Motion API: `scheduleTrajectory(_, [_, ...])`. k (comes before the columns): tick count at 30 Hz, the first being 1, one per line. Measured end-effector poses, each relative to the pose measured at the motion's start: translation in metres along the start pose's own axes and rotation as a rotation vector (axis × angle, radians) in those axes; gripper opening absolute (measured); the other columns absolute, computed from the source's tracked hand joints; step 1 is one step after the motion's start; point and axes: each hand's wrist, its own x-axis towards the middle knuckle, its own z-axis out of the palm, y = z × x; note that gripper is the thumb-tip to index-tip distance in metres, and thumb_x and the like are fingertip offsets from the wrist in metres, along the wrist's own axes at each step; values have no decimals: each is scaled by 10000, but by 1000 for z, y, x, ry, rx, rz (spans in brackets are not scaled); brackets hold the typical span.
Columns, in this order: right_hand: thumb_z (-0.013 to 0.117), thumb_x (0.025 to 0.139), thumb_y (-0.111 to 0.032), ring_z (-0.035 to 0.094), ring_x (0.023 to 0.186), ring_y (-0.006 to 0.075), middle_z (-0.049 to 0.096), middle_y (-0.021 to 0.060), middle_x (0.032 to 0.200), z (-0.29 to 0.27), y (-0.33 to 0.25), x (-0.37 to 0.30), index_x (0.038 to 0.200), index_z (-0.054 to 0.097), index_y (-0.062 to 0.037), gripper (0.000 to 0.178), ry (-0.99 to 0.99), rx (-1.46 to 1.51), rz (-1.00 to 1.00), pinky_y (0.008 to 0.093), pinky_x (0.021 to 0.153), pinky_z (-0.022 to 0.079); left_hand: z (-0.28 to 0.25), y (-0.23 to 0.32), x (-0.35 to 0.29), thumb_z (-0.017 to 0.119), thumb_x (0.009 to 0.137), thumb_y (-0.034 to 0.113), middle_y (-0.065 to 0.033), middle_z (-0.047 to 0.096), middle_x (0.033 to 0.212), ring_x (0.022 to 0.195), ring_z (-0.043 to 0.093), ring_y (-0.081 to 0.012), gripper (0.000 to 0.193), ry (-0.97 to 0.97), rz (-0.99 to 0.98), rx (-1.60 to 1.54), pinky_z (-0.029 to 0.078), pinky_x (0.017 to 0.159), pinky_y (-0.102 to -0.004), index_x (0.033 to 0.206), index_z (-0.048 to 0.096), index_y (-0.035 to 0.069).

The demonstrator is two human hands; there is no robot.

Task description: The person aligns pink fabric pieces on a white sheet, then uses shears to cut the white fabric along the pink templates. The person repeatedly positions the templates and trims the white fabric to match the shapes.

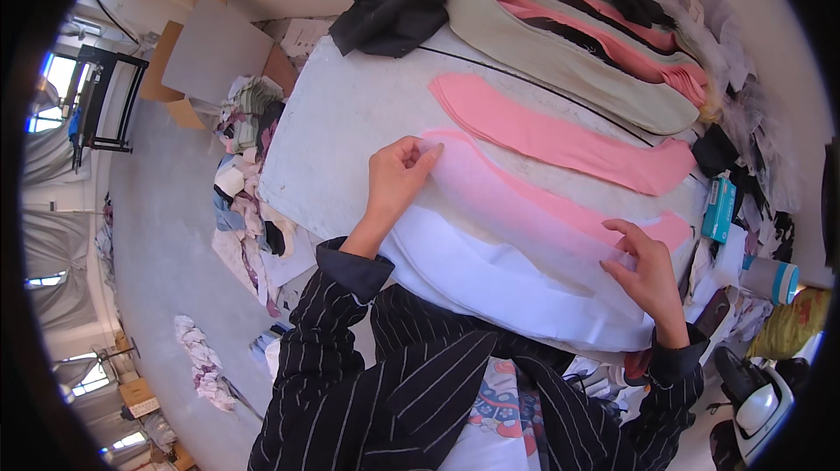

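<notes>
My left hand (399, 181) pinches the left end of a sheer white interfacing strip (499, 195) between thumb and fingers. The strip lies over a curved pink fabric piece (672, 230), whose upper edge and right end show from under it. My right hand (646, 268) is at the strip's right part, thumb and fingers spread apart and touching its surface. Nearest my body lies a stack of curved white strips (490, 283). Beyond the covered piece is a second stack of curved pink fabric pieces (560, 134), lying flat.
The pale worktable (341, 139) carries piled grey-green, black and pink fabric pieces (560, 47) at its far side. A black cloth (398, 3) is heaped far left. At right stand a teal box (718, 209) and a container (770, 279). Fabric scraps (249, 200) lie beyond the left edge.
</notes>
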Motion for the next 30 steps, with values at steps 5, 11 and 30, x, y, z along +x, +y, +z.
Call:
scheduleTrajectory(5, [731, 722, -24, 631, 698, 296, 632, 137, 757, 4, 8, 12, 1206, 596, -87, 506, 24, 0, -10, 341, 673, 498, 5, -11, 9, 756, 826, 247, -29, 656, 653, 569, 593, -90, 240, 132, 65, 129, 467, 553, -249, 841, 687, 18])
scheduleTrajectory(11, [744, 730, -78, 646, 774, 348, 641, 173, 810, 10, 19, 21, 1216, 587, -94, 511, 40, -45, -31, 385, 709, 510, 10, 0, 12, 754, 843, 215, 3, 629, 642, 572, 544, -52, 219, 178, 60, 274, 433, 543, -218, 834, 681, 9])
scheduleTrajectory(30, [728, 741, -48, 601, 714, 258, 591, 126, 761, -1, 14, 25, 1225, 584, -86, 506, 48, -13, 32, 332, 730, 501, 36, 9, 8, 409, 1012, 333, -90, 233, 1595, 1471, 208, -276, 484, -246, 637, 909, 86, 1180, -541, 1479, 415, 205])
